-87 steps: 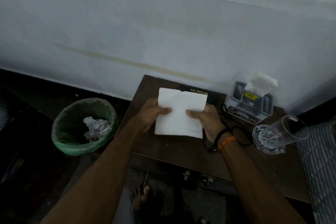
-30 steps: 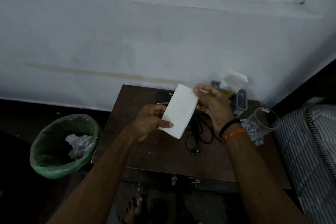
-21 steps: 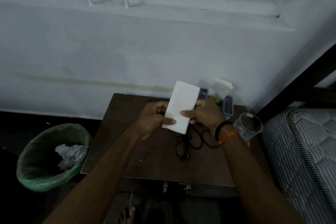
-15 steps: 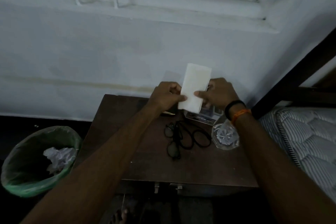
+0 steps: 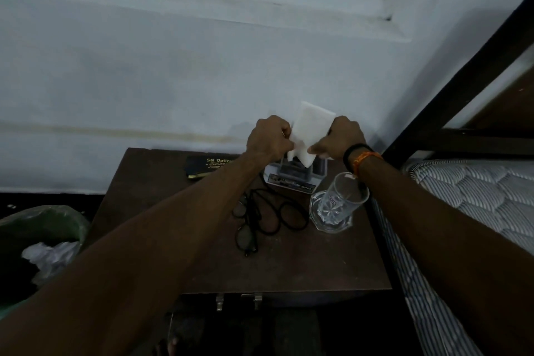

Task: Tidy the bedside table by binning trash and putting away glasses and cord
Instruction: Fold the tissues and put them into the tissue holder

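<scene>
A folded white tissue (image 5: 310,133) is held upright between both hands at the back of the dark wooden bedside table (image 5: 303,263). My left hand (image 5: 268,139) pinches its left edge and my right hand (image 5: 339,139) pinches its right edge, just above a grey tissue holder (image 5: 294,175). Black glasses (image 5: 245,228) lie on the table's middle, tangled with a black cord (image 5: 286,214). A black glasses case (image 5: 208,166) with gold lettering lies at the back left. The green-lined bin (image 5: 43,228) stands on the floor to the left, with crumpled paper (image 5: 49,254) inside.
A clear drinking glass (image 5: 336,202) stands on the table's right side, close under my right forearm. A bed with a striped mattress (image 5: 476,205) and dark frame borders the table on the right. A white wall rises behind the table.
Both hands carried the tissue from the table's middle up and back to just over the tissue holder, and it is folded narrower. The view swung to the right.
</scene>
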Demonstrator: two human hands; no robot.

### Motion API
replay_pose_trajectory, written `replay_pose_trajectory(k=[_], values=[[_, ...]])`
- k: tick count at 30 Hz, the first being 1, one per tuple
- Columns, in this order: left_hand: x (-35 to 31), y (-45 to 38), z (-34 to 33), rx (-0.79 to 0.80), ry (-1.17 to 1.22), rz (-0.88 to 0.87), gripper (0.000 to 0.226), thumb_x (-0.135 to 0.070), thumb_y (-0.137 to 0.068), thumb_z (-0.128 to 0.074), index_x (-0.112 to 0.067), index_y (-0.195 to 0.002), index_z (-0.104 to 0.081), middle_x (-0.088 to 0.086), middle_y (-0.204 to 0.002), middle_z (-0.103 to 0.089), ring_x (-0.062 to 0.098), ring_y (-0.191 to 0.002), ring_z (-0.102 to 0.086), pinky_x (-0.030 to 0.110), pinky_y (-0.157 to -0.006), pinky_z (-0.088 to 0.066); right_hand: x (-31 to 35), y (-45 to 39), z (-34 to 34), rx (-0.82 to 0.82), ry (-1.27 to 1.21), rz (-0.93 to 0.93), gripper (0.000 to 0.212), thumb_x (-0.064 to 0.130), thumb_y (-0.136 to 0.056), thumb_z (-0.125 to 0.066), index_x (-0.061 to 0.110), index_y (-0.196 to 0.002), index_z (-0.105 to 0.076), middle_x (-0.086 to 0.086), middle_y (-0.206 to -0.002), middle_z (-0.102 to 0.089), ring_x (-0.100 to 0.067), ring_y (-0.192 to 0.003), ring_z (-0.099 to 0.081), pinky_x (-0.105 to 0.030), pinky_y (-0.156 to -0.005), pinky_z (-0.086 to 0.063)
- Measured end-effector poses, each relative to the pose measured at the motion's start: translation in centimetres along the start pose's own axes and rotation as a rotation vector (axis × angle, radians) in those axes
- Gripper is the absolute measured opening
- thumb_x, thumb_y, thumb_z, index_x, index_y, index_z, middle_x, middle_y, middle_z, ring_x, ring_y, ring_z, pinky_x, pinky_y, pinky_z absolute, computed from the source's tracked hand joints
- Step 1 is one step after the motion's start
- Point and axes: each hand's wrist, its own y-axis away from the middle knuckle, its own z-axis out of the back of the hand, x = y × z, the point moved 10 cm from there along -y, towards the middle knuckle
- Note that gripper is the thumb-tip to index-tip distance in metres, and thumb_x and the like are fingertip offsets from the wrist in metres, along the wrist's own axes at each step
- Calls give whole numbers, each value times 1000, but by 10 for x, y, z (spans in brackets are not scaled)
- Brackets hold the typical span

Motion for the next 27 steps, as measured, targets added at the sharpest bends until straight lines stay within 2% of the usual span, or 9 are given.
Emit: replay_pose_trajectory(k=[2,4,7,14,19,25,27], values=[[1,-1,-2,-2,-17,8,19,-19,-61,-81,-15,-59,-63,4,-67,-69,20,-64,-66,30,-61,-57,1,-1,-5,2,7,3,51,23,-58,-92,4,-100,-69,-10,-86,-74,-17,-65,-66,-30,-66,-58],[3,-2,-5,7,-37,14,17,-19,-61,-82,-13,-61,-66,5,-68,-69,21,-65,-67,29,-60,-55,3,-1,-9,-8,30,22,63,26,-57,-92,4,-110,-65,-13,-104,-71,-26,-87,-68,-37,-79,-59],[4,-1,-8,17,-83,12,16,-19,-61,-82,-12,-68,-70,5,-72,-70,23,-69,-67,29,-61,-54,7,1,-14,-18,120,61,69,28,-63,-90,4,-119,-58,-16,-119,-61,-33,-107,-61,-39,-86,-55],[8,5,-15,56,-119,-7,33,-20,-57,-84,-13,-89,-75,8,-84,-73,28,-80,-69,38,-70,-59,13,2,-21,-9,227,159,67,23,-69,-86,8,-128,-59,-18,-121,-62,-34,-109,-61,-37,-87,-51],[5,6,-15,48,-116,-22,32,-18,-57,-83,-13,-89,-77,7,-84,-73,27,-81,-69,34,-66,-56,17,2,-25,16,263,183,63,21,-62,-89,16,-121,-66,-14,-110,-70,-31,-101,-66,-36,-83,-54],[9,3,-7,57,-63,7,47,-21,-51,-88,-5,-91,-69,11,-87,-71,27,-78,-68,36,-62,-57,24,4,-15,-105,234,275,49,23,-71,-83,12,-117,-69,-14,-109,-72,-32,-101,-66,-36,-85,-52],[11,2,-7,61,-73,10,51,-23,-50,-88,-4,-93,-69,10,-87,-71,25,-77,-67,37,-63,-58,28,6,-20,-88,251,305,48,22,-73,-81,14,-119,-68,-13,-108,-72,-31,-101,-65,-34,-83,-50]])
